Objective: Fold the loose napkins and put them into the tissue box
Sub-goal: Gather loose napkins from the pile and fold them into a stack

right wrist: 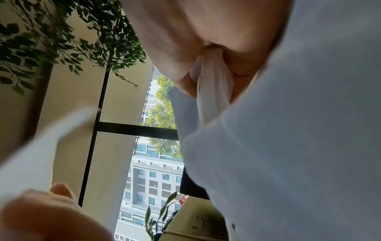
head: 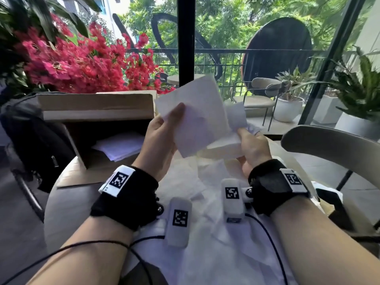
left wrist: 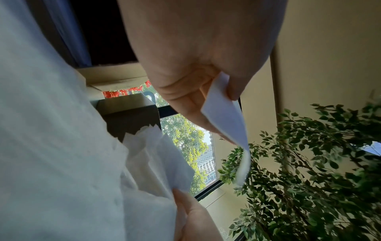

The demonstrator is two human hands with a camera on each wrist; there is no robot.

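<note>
No legible text, brand, number or sign is found in any view. The only markings are black-and-white square coded patterns: one on the left wristband tag (head: 119,180), one on the right wristband tag (head: 293,179), and one on each of two white camera modules (head: 179,218) (head: 232,193). They carry no readable characters.

- The left hand (head: 162,136) is raised at mid-frame in the head view, thumb laid on the near face of a white napkin (head: 197,118) and fingers behind it — a pinch.
- The right hand (head: 254,149), just right of centre, has its fingers curled round a bunched corner of the same napkin.
- Both forearms run up from the lower corners, each wrist in a black band — bare skin below.
</note>
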